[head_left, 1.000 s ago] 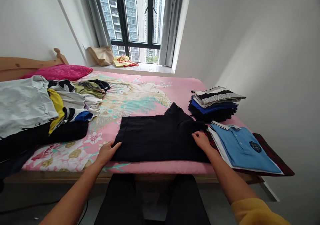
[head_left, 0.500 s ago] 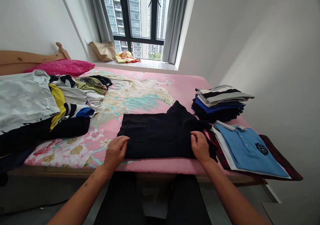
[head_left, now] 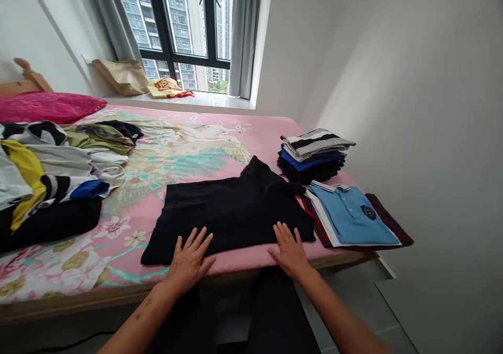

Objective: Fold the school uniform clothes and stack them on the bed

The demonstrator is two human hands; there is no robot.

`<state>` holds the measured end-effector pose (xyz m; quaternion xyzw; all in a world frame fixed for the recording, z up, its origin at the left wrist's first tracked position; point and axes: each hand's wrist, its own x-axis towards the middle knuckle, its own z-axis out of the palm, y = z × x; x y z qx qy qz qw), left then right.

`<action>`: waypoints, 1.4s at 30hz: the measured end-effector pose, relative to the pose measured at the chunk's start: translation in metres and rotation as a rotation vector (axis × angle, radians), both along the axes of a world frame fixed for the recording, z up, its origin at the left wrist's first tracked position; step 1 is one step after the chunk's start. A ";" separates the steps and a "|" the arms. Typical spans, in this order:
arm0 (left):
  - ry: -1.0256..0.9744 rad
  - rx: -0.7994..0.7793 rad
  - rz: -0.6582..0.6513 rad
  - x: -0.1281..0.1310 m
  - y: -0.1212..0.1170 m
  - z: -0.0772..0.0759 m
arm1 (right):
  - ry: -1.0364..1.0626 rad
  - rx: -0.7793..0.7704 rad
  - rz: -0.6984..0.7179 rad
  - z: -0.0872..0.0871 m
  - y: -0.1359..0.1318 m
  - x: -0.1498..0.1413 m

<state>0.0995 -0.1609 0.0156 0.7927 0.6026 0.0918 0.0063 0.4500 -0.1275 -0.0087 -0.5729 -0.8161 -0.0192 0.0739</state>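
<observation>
A black shirt [head_left: 231, 210] lies spread flat on the pink flowered bed sheet [head_left: 204, 144], near the bed's front edge. My left hand [head_left: 191, 262] rests flat on its near left hem, fingers spread. Flat as well, my right hand [head_left: 290, 249] presses the near right hem, fingers stretched out. Neither hand grips anything. The shirt's collar points toward the far right.
A blue polo [head_left: 351, 215] lies on dark red cloth at the right. Behind it stands a stack of folded clothes [head_left: 312, 154]. Unfolded clothes [head_left: 55, 170] are heaped at the left, beside a magenta pillow [head_left: 47, 106]. A paper bag [head_left: 120, 76] sits on the windowsill.
My hands let go of the shirt's side edges and moved inward to lie flat on its near hem. The view swung to the right.
</observation>
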 end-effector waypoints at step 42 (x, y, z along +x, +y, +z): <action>0.055 0.053 0.125 -0.005 0.003 -0.004 | 0.223 0.185 0.248 0.034 0.022 0.020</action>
